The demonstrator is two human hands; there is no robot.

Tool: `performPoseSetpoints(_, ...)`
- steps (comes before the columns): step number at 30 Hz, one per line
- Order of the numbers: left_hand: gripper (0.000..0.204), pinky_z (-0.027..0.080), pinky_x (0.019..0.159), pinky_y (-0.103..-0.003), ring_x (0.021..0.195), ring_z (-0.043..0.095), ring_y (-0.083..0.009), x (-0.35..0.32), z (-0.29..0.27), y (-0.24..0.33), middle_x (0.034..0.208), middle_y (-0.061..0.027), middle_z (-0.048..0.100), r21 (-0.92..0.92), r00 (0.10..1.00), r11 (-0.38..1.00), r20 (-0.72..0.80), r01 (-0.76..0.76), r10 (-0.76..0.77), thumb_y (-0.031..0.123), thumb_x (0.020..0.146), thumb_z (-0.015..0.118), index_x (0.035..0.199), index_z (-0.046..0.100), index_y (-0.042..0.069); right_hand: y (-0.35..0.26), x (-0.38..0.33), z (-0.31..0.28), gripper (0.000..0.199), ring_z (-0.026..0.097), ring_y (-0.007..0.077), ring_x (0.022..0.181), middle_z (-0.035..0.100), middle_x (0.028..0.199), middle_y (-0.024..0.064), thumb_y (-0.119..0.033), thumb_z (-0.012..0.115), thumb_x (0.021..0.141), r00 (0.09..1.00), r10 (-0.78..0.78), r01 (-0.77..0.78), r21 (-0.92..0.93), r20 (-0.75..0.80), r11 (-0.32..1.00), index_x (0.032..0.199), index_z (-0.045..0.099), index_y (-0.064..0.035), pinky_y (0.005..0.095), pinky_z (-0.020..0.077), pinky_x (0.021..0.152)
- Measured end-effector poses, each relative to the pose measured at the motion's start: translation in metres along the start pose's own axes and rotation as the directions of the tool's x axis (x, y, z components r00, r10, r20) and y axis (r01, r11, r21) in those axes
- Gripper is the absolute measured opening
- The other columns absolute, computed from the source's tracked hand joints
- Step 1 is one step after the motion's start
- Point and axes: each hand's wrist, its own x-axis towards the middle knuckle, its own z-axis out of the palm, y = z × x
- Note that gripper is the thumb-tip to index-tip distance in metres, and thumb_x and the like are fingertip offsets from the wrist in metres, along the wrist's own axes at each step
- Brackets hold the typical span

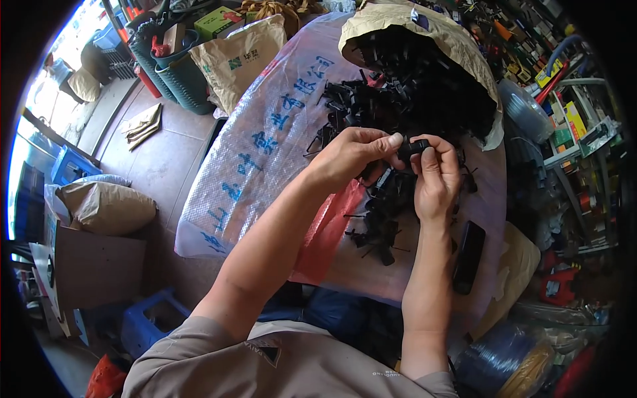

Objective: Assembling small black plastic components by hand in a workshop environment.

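A small black part (pixel 416 147) is held up in front of the person, above the covered work surface and just below the mouth of a large sack. It is gripped from both sides: its left end is pinched between the thumb and fingers of the left hand (pixel 355 150), and its right end is clasped by the bent fingers and thumb of the right hand (pixel 436 178). Both grips are drawn close around it, so its exact shape is partly hidden and perhaps cannot be fairly judged.

Beneath and beside the hands, loose black pieces (pixel 381 232) are scattered in a heap, some with thin stems sticking out. Beyond them, a dark mass of similar pieces (pixel 431 79) is contained in the open paper sack (pixel 424 18), which is laid on its side. The surface is covered by a pale woven sheet (pixel 255 132) marked in blue, with a red patch (pixel 325 232) seen near the left forearm. To the right of the right forearm, a black oblong object (pixel 469 257) is laid flat.

Farther out, a stuffed brown sack (pixel 109 205) and a blue stool (pixel 151 320) are seen at left.
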Motion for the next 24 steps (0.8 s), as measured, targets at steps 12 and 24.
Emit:
performPoseSetpoints(12,0.022,0.047,0.062,-0.022,0.07,0.056,-0.0056,0.003,0.018,-0.013,0.079,-0.002,0.064,0.504,0.901,0.817,-0.154,-0.28,0.404,0.013,0.093,0.059,0.106,0.063,-0.004,0.002,-0.001,0.006,0.016,0.05,0.0037,0.067,0.06,0.084,-0.0029,-0.009,0.057,0.094,0.996,0.092,-0.091,-0.045,0.012,0.995,0.108,0.061,-0.0032,0.0179,0.0426,0.062)
performPoseSetpoints(24,0.011,0.048,0.064,-0.027,0.073,0.055,-0.0068,0.001,0.013,-0.019,0.073,-0.006,0.063,0.496,0.89,0.816,-0.167,-0.297,0.425,0.006,0.085,0.064,0.087,0.062,-0.004,0.013,0.002,0.002,0.007,0.047,0.006,0.059,0.053,0.07,-0.0016,-0.007,0.054,0.089,0.981,0.183,-0.174,-0.117,0.069,0.978,0.092,0.06,-0.0022,0.0209,0.039,0.054)
